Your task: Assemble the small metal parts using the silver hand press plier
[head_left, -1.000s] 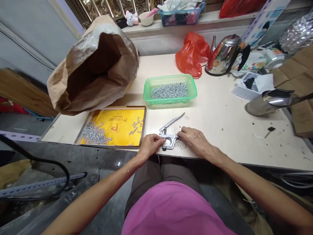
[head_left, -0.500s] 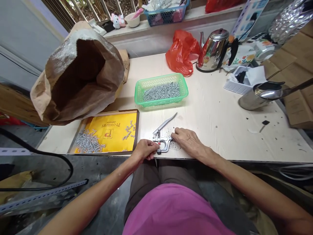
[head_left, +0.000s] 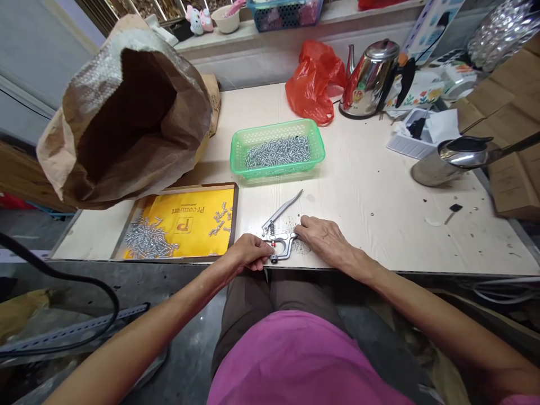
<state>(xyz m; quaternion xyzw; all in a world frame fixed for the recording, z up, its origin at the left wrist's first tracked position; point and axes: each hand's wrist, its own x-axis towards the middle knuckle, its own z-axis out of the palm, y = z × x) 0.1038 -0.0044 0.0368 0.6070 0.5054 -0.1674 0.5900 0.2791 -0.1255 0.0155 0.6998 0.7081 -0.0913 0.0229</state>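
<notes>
A small metal hand press point(head_left: 279, 236) with a long lever handle lies at the near edge of the pale table point(head_left: 379, 202). My left hand point(head_left: 248, 253) is closed in a pinch against the jaw of the press; what its fingertips hold is too small to make out. My right hand point(head_left: 323, 239) rests on the table at the right side of the press, fingers curled down against its body. To the left lies a shallow wooden tray point(head_left: 234, 219) lined with yellow paper, holding small metal pieces point(head_left: 147, 242). Beyond the press stands a green basket point(head_left: 276, 169) filled with similar metal pieces.
A big open brown paper sack point(head_left: 122, 112) leans at the left. A red plastic bag point(head_left: 312, 84), a steel kettle point(head_left: 371, 76), a steel ladle pot point(head_left: 442, 163), a white tray point(head_left: 409, 146) and cardboard boxes point(head_left: 506, 169) crowd the back right.
Both hands stay at the press with barely any shift; my left fingers have closed tighter at its jaw. The camera has tilted slightly, so everything sits a little higher.
</notes>
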